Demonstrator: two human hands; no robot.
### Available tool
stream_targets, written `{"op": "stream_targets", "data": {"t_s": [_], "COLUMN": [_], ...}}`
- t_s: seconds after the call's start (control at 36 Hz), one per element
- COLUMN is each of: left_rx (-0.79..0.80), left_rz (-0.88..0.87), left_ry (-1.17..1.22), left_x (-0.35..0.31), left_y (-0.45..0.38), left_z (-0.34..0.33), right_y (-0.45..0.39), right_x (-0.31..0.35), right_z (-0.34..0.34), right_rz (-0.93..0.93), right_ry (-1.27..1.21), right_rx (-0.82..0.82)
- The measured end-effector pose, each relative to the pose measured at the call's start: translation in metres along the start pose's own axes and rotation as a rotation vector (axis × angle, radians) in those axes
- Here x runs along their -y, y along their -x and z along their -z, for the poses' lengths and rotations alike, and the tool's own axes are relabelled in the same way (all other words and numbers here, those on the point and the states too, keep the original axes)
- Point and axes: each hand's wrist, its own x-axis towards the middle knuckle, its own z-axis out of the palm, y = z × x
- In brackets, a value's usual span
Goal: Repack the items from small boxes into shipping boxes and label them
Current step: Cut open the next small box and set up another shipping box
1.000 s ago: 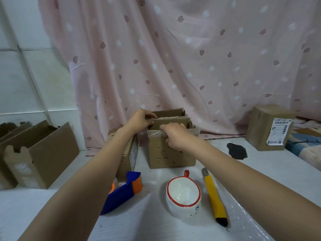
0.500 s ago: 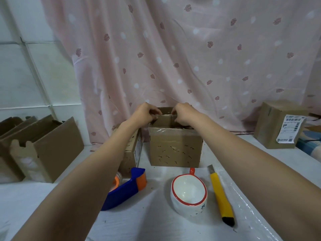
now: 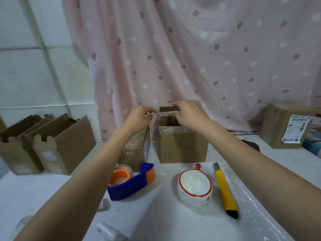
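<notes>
We see both hands at an open box at the tabletop's back. Left hand pinches clear tape; right hand grips a flap. Nearer us sits a bowl.

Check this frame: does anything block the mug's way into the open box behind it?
Partly. Both hands, left and right, sit at the box opening, gripping its flaps. Between mug and box the table is bare.

Below the fingers the small box blocks the way; nearer, the mug, knife and tape dispenser crowd the desk, bare left of them.
</notes>
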Motion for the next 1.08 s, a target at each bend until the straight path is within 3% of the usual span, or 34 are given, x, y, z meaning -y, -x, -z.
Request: {"op": "stream_targets", "data": {"t_s": [0.11, 0.25, 0.39, 0.47, 0.75, 0.97, 1.08], "left_rx": [-0.012, -0.002, -0.01, 0.063, -0.003, -0.006, -0.154], "left_rz": [0.057, 0.094, 0.127, 0.116, 0.078, 0.075, 0.198], "left_ry": [-0.04, -0.104, -0.134, -0.191, -0.339, -0.33, -0.244], "left_x": [0.007, 0.024, 0.031, 0.034, 0.029, 0.032, 0.047], "left_y": [0.032, 0.071, 0.107, 0.124, 0.149, 0.154, 0.16], "left_z": [0.017, 0.022, 0.018, 0.008, -0.017, -0.011, 0.015], "right_y": [0.058, 0.114, 0.147, 0.159, 0.163, 0.141, 0.122], "right_x": [0.02, 0.027, 0.027, 0.036, 0.05, 0.092, 0.121], "right_z": [0.019, 0.017, 0.008, 0.012, 0.0, 0.023, 0.036], "right_rz": [0.09, 0.071, -0.138, -0.092, -0.286, -0.172, -0.075], "right_ry": [-0.041, 0.068, 0.098, 0.172, 0.06, -0.034, -0.094], "right_rx": [0.03, 0.373, 0.737, 0.853, 0.649, 0.51, 0.381]}}
